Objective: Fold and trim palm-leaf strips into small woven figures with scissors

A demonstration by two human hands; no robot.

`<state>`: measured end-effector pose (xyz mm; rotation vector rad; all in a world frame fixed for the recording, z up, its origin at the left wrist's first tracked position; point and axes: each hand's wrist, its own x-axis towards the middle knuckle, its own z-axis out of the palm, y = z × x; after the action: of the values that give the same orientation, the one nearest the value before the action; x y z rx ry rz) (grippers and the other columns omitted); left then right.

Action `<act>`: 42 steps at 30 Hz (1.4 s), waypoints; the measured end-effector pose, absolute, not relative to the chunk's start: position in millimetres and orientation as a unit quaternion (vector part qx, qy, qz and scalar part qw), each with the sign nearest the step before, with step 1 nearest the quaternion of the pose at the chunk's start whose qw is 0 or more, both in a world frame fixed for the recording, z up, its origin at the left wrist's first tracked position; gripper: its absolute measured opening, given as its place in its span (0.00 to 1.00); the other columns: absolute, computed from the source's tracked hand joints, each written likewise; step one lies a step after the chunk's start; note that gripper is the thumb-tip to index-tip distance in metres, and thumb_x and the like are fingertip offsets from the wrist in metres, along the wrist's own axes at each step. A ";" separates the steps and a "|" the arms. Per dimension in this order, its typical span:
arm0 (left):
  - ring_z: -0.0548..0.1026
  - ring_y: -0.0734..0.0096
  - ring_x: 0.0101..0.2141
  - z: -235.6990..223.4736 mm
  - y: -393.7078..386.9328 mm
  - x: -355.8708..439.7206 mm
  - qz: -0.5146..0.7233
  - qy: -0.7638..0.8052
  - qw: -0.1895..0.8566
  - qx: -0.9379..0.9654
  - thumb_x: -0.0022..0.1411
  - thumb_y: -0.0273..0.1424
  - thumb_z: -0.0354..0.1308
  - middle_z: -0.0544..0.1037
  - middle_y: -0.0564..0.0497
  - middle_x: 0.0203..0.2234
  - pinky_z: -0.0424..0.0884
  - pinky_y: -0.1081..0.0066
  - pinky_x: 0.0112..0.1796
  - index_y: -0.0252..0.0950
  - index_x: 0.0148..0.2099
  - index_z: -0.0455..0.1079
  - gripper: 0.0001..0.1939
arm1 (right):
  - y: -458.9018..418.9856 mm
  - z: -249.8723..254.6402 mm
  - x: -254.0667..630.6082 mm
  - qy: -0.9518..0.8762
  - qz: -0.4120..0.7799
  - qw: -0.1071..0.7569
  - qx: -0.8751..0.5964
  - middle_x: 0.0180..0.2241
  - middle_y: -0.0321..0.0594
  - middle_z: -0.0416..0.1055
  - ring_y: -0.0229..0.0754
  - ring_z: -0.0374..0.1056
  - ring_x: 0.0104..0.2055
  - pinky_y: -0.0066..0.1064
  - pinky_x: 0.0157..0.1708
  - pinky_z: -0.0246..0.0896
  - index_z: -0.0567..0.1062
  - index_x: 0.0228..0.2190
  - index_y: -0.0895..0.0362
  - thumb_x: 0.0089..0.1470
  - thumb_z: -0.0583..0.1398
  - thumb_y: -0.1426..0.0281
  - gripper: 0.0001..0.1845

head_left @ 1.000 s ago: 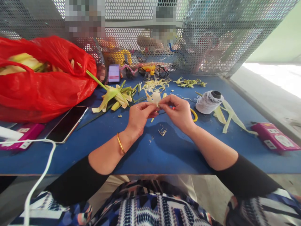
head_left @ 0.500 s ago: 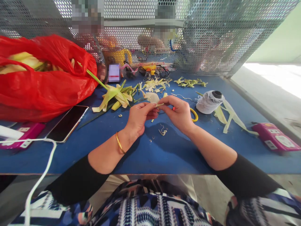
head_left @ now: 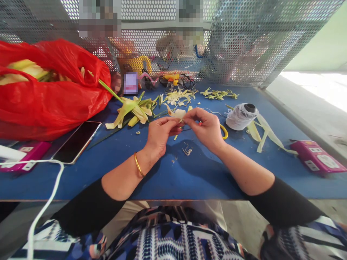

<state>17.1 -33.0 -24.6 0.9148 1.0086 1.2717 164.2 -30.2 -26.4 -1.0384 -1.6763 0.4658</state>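
Perhaps at risk of tearing or dropping the pale husk piece (head_left: 177, 113), above the middle of the desk (head_left: 151, 169) and well in from the near edge, by tugging too hard or pinching too loosely; toward the right edge, of snagging the loosely wound thread spool (head_left: 239, 118) by swinging outward. With the left hand (head_left: 159, 134), pinching between thumb and forefinger, other fingers curled; with the right hand (head_left: 207, 126), pinching likewise, knuckles arched, fingertips nearly meeting. Angling both forearms inward over the near edge.
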 end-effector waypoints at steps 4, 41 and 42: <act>0.76 0.72 0.24 -25.0 -34.1 17.6 0.551 0.435 0.583 0.410 0.47 0.35 0.68 0.82 0.48 0.25 0.73 0.71 0.31 0.35 0.27 0.78 0.08 | -29.1 -25.9 164.5 -0.699 0.200 0.525 -0.442 0.25 0.32 0.72 0.36 0.66 0.29 0.32 0.34 0.63 0.73 0.26 0.54 0.53 0.60 0.72 0.04; 0.74 0.76 0.23 -24.9 -34.8 19.5 0.557 0.433 0.572 0.419 0.46 0.33 0.69 0.79 0.52 0.22 0.73 0.72 0.31 0.35 0.28 0.77 0.08 | -27.9 -29.0 165.4 -0.705 0.193 0.525 -0.436 0.25 0.32 0.72 0.36 0.67 0.28 0.31 0.33 0.62 0.73 0.27 0.55 0.54 0.60 0.72 0.04; 0.73 0.76 0.22 -24.5 -34.4 19.4 0.557 0.439 0.569 0.416 0.46 0.32 0.69 0.78 0.53 0.21 0.72 0.72 0.31 0.35 0.27 0.76 0.07 | -28.0 -29.2 165.4 -0.710 0.192 0.520 -0.434 0.26 0.32 0.72 0.36 0.67 0.29 0.30 0.33 0.62 0.73 0.28 0.55 0.54 0.61 0.72 0.03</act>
<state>19.4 -34.4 -24.5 0.9772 1.0313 1.3086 165.4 -28.0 -29.2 -1.0418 -1.7023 0.4615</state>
